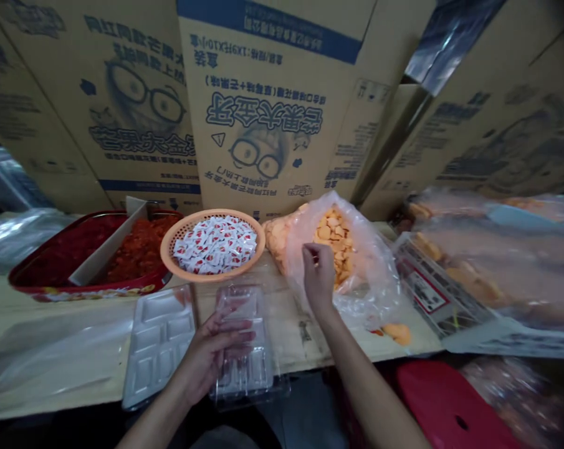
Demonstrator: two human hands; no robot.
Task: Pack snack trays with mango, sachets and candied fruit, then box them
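Note:
My left hand (211, 352) grips a clear plastic tray (258, 368) with moulded compartments at the table's front edge, its fingers lying across the tray's left side. My right hand (320, 277) is closed in a pinch over the mouth of a clear plastic bag (379, 274). Inside the bag are many flat orange-yellow pieces (335, 234). Whatever the pinched fingers hold, if anything, is hidden. Left of my left hand lies a whitish compartment tray (157, 340).
Small white-and-red packets (215, 244) fill an orange basket (167, 249). Beside it, a red tub (43, 292) has a divider (108, 246). A crate (445, 312) with bagged orange pieces stands right. Cardboard boxes (263, 81) line the back; a red stool (450, 405) sits below.

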